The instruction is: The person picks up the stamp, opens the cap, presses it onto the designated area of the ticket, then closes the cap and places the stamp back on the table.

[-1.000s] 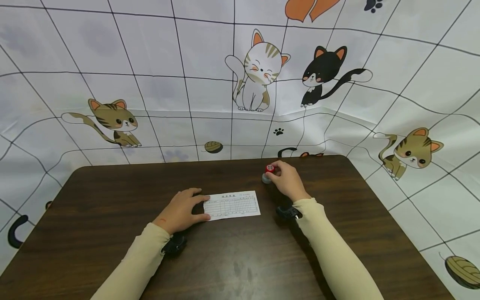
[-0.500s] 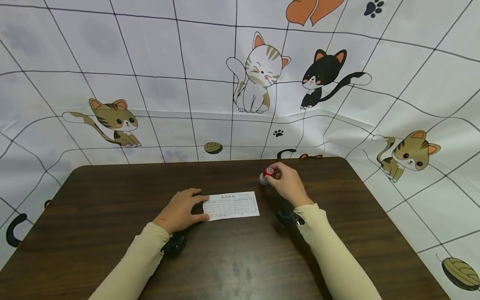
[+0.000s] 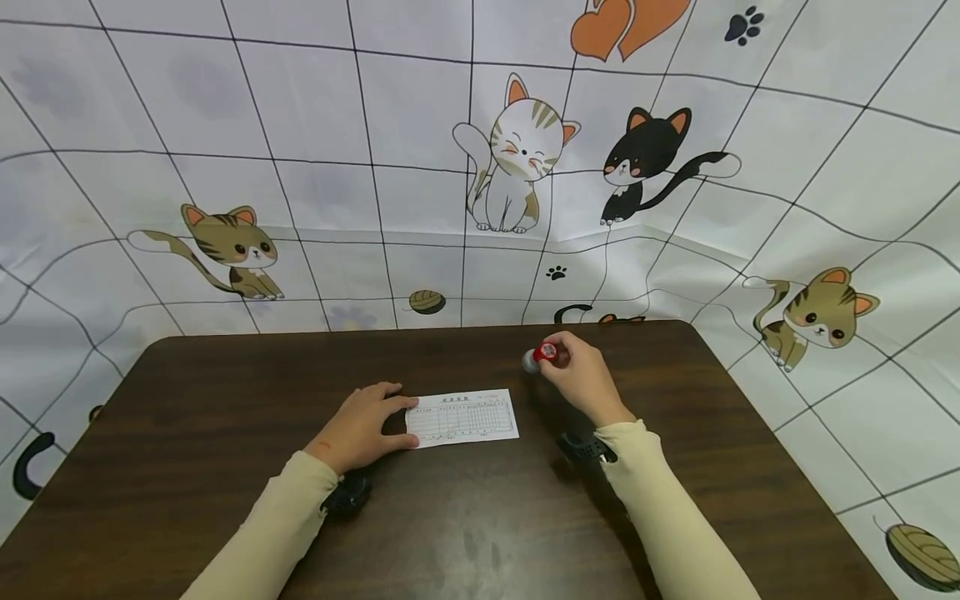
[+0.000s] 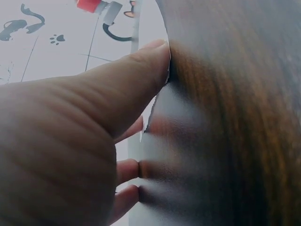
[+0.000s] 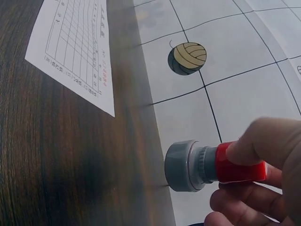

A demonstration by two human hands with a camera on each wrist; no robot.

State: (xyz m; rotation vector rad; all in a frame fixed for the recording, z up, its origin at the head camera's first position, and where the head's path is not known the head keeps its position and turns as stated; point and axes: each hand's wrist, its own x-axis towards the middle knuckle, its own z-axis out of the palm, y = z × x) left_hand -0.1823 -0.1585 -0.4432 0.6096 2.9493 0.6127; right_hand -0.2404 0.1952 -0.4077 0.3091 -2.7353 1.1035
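Note:
A white printed form lies on the dark wooden table, lines and small characters across it. My left hand rests at its left edge with thumb and forefinger spread over the paper; in the left wrist view the thumb presses the paper's edge. To the right of the form, my right hand pinches a round hand stamp by its red handle. The stamp's grey end points away from the fingers, toward the tabletop, and the stamp leans to the left in the head view.
The brown table has rounded far corners. Behind and beside it hangs a white gridded cloth printed with cartoon cats and yarn balls. Dark wrist straps sit on both wrists.
The stamp has tipped from nearly upright to leaning, its red top swinging right as the right hand turns slightly. The left hand and the form have stayed in place.

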